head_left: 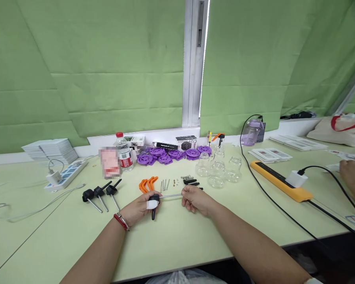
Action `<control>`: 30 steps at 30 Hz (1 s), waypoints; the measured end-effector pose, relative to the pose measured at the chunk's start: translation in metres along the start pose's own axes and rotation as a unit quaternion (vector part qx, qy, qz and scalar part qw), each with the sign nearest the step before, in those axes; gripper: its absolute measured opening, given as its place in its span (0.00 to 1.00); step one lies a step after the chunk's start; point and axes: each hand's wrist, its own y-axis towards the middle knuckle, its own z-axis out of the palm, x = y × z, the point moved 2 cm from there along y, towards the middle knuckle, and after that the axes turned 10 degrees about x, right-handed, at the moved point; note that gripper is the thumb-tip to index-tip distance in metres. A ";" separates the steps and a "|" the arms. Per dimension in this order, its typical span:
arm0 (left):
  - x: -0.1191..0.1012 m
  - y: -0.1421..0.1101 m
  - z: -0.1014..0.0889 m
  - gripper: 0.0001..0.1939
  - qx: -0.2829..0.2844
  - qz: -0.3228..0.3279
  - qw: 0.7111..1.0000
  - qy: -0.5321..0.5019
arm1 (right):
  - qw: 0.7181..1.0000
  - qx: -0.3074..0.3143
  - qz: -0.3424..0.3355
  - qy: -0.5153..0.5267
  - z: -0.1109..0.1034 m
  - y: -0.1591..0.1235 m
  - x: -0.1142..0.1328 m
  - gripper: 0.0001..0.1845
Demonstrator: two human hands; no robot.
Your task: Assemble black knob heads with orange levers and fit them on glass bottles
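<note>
My left hand [139, 209] is closed round a black plastic handle piece [154, 202] with a stub pointing down toward me. A thin metal rod [170, 195] runs from that black piece to the right, and my right hand [195, 199] pinches its far end. Both hands rest low over the pale green table [177, 240]. Just beyond them lie orange plastic levers [147, 183], several loose metal pins [165, 184], small brass bits and a spring with black parts [190, 180]. Three finished black handles with rods [102, 194] lie to the left.
Several clear glass jars [217, 170] stand behind the right hand, purple plastic discs [171, 154] and a water bottle [124, 153] further back. An orange power strip [281, 181] with black cables is at the right, a white power strip [65, 174] at the left. Another person's hand [353, 173] shows at the right edge.
</note>
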 end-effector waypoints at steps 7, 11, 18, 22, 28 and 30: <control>0.002 0.000 -0.002 0.19 0.011 0.000 1.000 -0.004 | 0.998 -0.025 0.013 -0.048 0.005 0.000 0.000 0.12; 0.002 0.000 -0.001 0.19 0.012 0.003 1.000 -0.005 | 0.997 -0.045 0.027 -0.055 0.010 -0.005 0.008 0.15; -0.002 0.000 0.002 0.20 0.005 -0.001 1.000 -0.014 | 0.996 -0.056 0.036 -0.054 0.011 -0.003 0.007 0.18; -0.003 -0.001 0.002 0.21 0.000 0.000 1.000 -0.024 | 0.998 -0.034 0.024 -0.036 0.007 -0.001 0.003 0.16; -0.001 -0.001 0.000 0.20 0.000 -0.003 1.000 -0.026 | 1.000 0.002 0.013 -0.023 0.003 -0.002 0.004 0.04; 0.000 0.000 0.000 0.20 0.006 -0.005 1.000 -0.026 | 1.000 -0.002 0.011 -0.027 0.004 -0.002 0.004 0.05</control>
